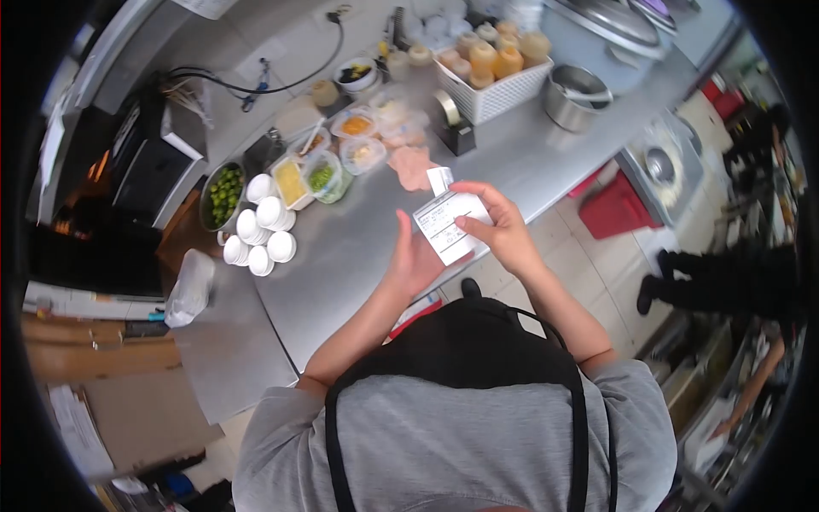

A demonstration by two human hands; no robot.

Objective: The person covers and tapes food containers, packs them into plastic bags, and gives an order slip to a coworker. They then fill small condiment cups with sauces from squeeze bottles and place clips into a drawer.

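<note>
My right hand (pixel 505 232) pinches a white printed paper slip (pixel 444 224) between thumb and fingers, above the front edge of the steel counter. Dark lines of text cover the slip, too small to read, and a narrow folded end sticks up at its top. My left hand (pixel 416 256) is at the slip's left side, thumb stretched up and apart from it. Its other fingers pass partly behind the paper, so whether they touch it is hidden. On the counter just beyond lies a pinkish crumpled sheet or cloth (pixel 412 167).
Stacked white lidded cups (pixel 266 226), a bowl of green pieces (pixel 223 198) and tubs of chopped food (pixel 354 124) stand left. Behind are a tape dispenser (pixel 454 128), a white basket (pixel 503 96) of sauce bottles and a metal pot (pixel 573 107). Another person's dark-clothed legs (pixel 717 286) show right.
</note>
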